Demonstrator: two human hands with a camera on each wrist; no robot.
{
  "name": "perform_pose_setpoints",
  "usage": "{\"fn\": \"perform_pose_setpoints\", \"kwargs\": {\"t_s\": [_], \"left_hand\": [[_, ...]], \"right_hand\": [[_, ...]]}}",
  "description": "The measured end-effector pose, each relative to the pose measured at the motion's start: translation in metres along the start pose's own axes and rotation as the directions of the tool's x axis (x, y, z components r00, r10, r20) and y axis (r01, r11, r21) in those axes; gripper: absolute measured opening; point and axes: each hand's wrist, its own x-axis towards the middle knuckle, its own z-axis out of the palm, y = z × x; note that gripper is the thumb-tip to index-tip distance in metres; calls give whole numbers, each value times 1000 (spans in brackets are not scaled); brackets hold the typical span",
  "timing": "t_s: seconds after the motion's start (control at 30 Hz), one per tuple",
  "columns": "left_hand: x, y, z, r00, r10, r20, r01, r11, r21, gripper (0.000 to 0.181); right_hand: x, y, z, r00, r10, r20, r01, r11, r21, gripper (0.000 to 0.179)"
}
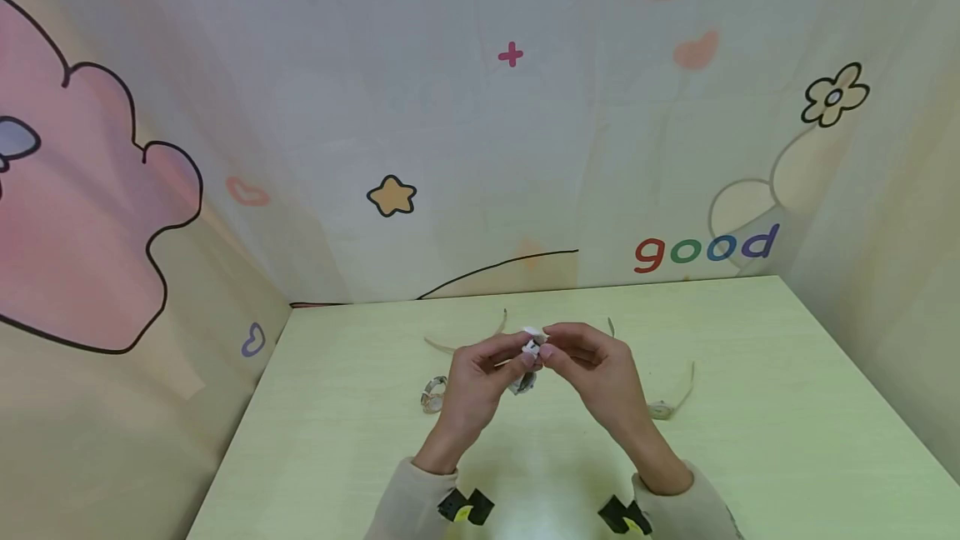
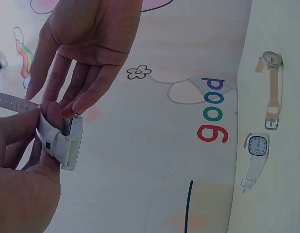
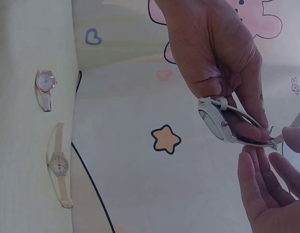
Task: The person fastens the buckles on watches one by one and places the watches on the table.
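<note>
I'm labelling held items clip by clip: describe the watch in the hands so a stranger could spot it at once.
Start at the pale table and find where the left hand and right hand meet above it. Between their fingers is a white watch, its strap curved into a loop. Unlike the neighbouring watches lying on the table, it is held up.

Soft glare and faint shadows mark the table (image 1: 555, 457); wrist views look dimmer.

Five watches (image 3: 214, 122) and two hands (image 1: 474, 377) (image 1: 606, 369)
</note>
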Motion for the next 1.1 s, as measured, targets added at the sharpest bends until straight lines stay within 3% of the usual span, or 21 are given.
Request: {"fn": "perform_pose_setpoints", "kwargs": {"t_s": [0.37,0.67,0.87,1.1], "left_hand": [[-1,-4,0,998,56,25,-58,994,94,30],[-1,-7,4,999,42,8,-43,983,180,26],[-1,-8,4,999,27,-26,-21,981,191,24],[-1,-7,6,997,52,-49,-43,985,168,21]], "right_hand": [[2,-5,2,996,64,-63,-67,997,-37,19],[2,-4,4,980,-132,-148,102,976,-195,8],[2,-4,2,987,-93,-131,74,987,-141,9],[1,-5,3,993,-40,-109,36,999,-34,8]]}}
